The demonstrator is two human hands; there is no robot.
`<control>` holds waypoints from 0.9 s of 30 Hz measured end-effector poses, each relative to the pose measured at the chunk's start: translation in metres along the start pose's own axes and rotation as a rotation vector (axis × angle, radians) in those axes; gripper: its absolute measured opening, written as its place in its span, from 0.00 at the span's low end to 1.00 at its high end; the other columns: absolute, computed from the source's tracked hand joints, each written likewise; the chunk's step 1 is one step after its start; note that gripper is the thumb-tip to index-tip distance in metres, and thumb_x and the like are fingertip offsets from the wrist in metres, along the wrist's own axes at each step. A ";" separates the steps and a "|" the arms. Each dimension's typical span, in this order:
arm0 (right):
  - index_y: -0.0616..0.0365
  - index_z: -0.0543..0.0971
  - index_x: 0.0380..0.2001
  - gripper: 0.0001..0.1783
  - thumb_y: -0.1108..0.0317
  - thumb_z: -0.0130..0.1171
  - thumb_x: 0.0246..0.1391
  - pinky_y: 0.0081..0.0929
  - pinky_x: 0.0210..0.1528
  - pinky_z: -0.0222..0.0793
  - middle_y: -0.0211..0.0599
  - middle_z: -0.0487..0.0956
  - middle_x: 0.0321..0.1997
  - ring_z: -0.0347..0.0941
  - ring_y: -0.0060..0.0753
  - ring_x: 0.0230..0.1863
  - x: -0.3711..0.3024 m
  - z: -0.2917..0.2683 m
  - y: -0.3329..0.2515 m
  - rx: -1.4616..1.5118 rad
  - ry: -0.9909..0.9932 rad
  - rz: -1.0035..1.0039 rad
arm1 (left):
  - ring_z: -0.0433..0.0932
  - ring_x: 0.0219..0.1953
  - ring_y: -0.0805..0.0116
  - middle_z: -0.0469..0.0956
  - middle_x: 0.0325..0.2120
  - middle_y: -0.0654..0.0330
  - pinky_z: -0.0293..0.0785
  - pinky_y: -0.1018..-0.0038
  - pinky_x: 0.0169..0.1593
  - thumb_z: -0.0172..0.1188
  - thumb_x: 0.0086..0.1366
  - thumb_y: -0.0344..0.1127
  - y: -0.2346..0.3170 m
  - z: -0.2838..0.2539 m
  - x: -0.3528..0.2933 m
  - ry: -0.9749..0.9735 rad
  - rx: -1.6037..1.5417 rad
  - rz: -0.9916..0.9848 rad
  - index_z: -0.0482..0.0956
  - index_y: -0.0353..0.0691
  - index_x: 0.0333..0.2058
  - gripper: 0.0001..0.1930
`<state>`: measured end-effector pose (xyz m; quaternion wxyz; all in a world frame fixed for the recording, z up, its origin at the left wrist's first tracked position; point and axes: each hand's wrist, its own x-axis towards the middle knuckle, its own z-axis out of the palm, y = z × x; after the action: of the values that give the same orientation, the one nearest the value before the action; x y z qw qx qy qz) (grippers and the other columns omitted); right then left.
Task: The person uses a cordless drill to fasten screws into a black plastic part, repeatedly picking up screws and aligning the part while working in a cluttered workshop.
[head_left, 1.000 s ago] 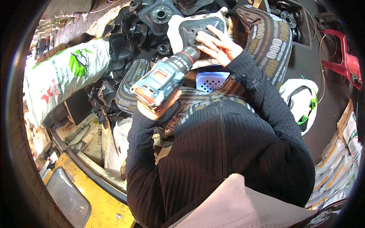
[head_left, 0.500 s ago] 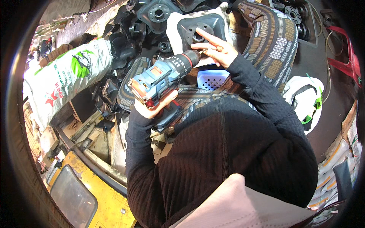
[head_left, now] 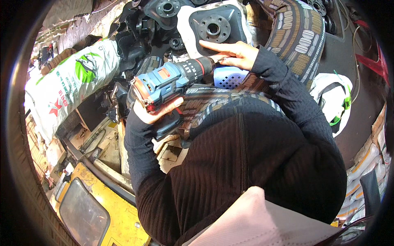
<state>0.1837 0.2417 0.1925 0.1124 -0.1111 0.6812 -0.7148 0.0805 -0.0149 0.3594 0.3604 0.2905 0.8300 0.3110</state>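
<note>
My left hand (head_left: 154, 112) grips a blue and black cordless drill (head_left: 168, 82) with an orange rear cap, its chuck aimed right and slightly up. My right hand (head_left: 232, 55) lies flat with fingers stretched left, resting by the drill's tip on the lower edge of a black square flanged part (head_left: 215, 28) with a round hub and bolt holes. Beneath my right hand, a blue perforated plastic basket (head_left: 230, 78) shows. Whether a bit touches the part is hidden by my fingers.
More black flanged castings (head_left: 166, 10) are piled at the top. A patterned striped cloth (head_left: 295, 37) drapes to the right. At the left lies a white and green printed sack (head_left: 69, 82). A yellow machine body (head_left: 94, 205) is at lower left, white sacks (head_left: 365, 176) at right.
The drill has swung more level and its chuck has come closer to my right hand. My right hand has flattened onto the black part's lower edge.
</note>
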 end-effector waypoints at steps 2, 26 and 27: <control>0.43 0.55 0.63 0.35 0.78 0.48 0.53 0.24 0.57 0.62 0.43 0.74 0.51 0.72 0.31 0.50 0.000 0.000 -0.002 0.074 -0.068 0.011 | 0.76 0.31 0.74 0.79 0.32 0.61 0.72 0.78 0.33 0.65 0.53 0.33 0.000 -0.004 0.001 -0.161 -0.186 -0.294 0.74 0.37 0.40 0.16; 0.54 0.41 0.65 0.48 0.74 0.59 0.47 0.15 0.32 0.70 0.52 0.68 0.56 0.73 0.25 0.39 -0.003 -0.001 0.003 0.854 -0.024 0.175 | 0.77 0.39 0.63 0.77 0.38 0.57 0.74 0.70 0.43 0.71 0.46 0.36 -0.021 0.007 -0.005 -0.109 0.162 0.015 0.73 0.38 0.45 0.26; 0.56 0.45 0.65 0.46 0.71 0.61 0.48 0.14 0.31 0.68 0.49 0.68 0.57 0.69 0.18 0.30 -0.002 0.001 0.006 0.888 0.050 0.265 | 0.74 0.30 0.70 0.77 0.32 0.61 0.71 0.75 0.34 0.67 0.50 0.35 -0.022 0.008 -0.005 -0.072 0.160 0.040 0.75 0.38 0.40 0.18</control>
<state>0.1859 0.2410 0.1869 0.2228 0.0530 0.3199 -0.9193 0.0834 -0.0301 0.3411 0.3594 0.3460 0.8327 0.2403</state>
